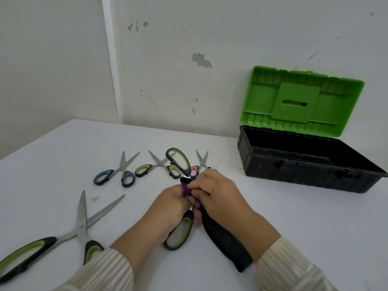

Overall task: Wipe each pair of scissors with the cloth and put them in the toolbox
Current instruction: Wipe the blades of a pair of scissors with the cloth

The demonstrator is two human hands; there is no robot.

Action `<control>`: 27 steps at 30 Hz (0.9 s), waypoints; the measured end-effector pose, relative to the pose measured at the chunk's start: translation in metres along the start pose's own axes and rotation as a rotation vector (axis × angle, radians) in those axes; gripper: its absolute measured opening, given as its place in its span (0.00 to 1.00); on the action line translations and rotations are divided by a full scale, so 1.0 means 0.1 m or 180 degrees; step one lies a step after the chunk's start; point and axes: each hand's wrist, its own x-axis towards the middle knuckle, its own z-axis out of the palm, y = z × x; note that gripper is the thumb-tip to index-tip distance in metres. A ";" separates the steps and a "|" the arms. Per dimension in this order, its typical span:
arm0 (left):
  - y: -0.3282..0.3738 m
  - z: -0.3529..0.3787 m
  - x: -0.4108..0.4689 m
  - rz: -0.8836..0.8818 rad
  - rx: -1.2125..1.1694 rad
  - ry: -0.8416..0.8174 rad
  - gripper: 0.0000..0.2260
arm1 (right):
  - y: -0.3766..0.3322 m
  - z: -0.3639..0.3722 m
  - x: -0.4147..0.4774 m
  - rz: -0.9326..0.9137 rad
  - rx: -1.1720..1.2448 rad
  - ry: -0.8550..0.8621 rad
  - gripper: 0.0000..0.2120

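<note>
Table [304,238], white, carries everything. At its far right the toolbox [315,171] stands open, with the green lid [298,99] tipped back against the wall and the black tub showing nothing inside. At the near left the large scissors [80,225] lie splayed, with long steel blades and chunky green-and-black handles. They are likely the heaviest pair and best lifted by the handles.

The cloth [226,238] is dark, soft and limp. It trails from the hands toward the near edge, and a purple fold is bunched between the fingers.

The held scissors [178,229] are at the centre, with one green-lined loop showing below the hands. The big loop rising beyond the hands may be their other handle; I cannot tell. Their blades are hidden in the cloth.

The left hand [168,204] is curled tight around the scissors near the pivot. The right hand [218,190] is closed too, pinching the cloth around the metal.

Steel is stiff and slick, and the edges are sharp, so wiping along the flats with the rubbery handles as the hold looks safest.

Farther off lie the blue-handled scissors [127,178], the small green scissors [159,163] and the pink-handled scissors [202,161]. All three are light and unwiped.
</note>
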 end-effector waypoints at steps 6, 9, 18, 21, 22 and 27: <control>-0.01 0.00 -0.01 0.0051 -0.0105 0.0087 0.10 | 0.01 -0.04 0.04 -0.0036 -0.0259 0.0357 0.08; -0.02 0.00 -0.01 0.0064 -0.0074 0.0094 0.10 | -0.01 -0.02 0.01 0.0003 -0.0222 0.0183 0.08; 0.02 0.03 -0.05 0.0057 -0.0126 0.0045 0.08 | -0.03 0.01 -0.03 0.0046 -0.0157 -0.0143 0.08; 0.01 0.00 -0.04 0.0138 -0.0022 0.0026 0.08 | 0.11 -0.05 0.03 0.0162 -0.0059 0.0428 0.07; 0.01 -0.01 -0.03 0.0148 0.0029 0.0006 0.09 | 0.21 -0.10 0.08 0.0343 -0.0092 0.0823 0.06; 0.01 -0.09 0.00 0.0076 0.0088 -0.0132 0.10 | 0.44 -0.46 0.02 0.1371 0.0620 0.2077 0.10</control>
